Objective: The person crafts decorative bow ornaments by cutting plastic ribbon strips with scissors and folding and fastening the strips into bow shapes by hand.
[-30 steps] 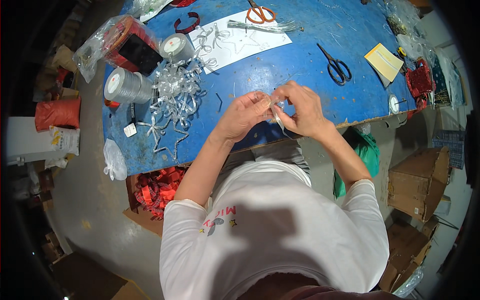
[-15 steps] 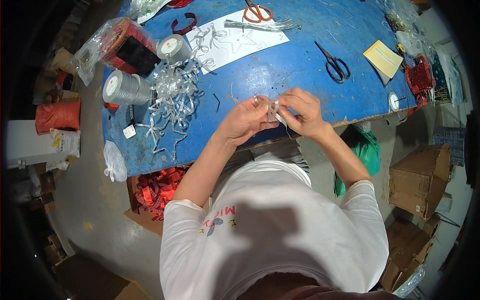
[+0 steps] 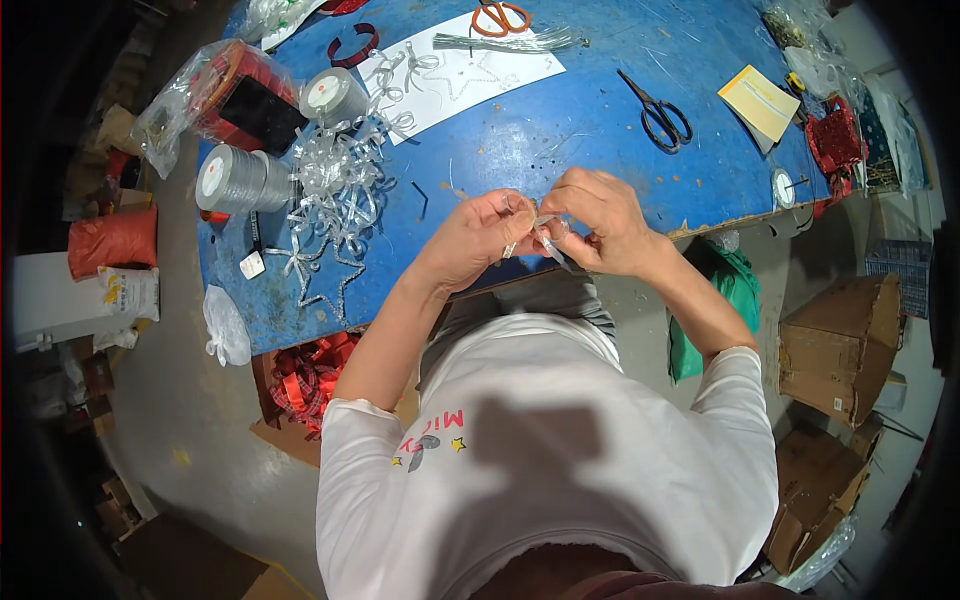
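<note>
Both hands are sitting slightly lower and nearer the body than half a second ago, closer to the near edge of the blue surface [image 3: 600, 130], and the whole view is tilting a little; the scattered things on the surface are lying as they were. Going from large to small: the blue surface is spreading across the top of the view; a white paper sheet [image 3: 520, 60] is lying on its far side with silver star shapes on it; a heap of finished silver ribbon bows [image 3: 340, 190] is piling at the left, with two silver ribbon spools [image 3: 240, 178] beside it; black scissors [image 3: 655, 112] are lying to the right and orange-handled scissors [image 3: 500, 15] at the far edge; a yellow notepad [image 3: 760, 100] is resting near the right rim. The left hand [image 3: 475, 238] and the right hand [image 3: 600, 220] are meeting fingertip to fingertip just above the near edge; both are pinching narrow on a small silver ribbon piece [image 3: 540, 228] held between them. That ribbon piece is hanging in the gap between the two hands, its long axis appearing to run roughly left to right, one loose end trailing down toward the body; neither hand is clearly nearer, since each is gripping one end.
</note>
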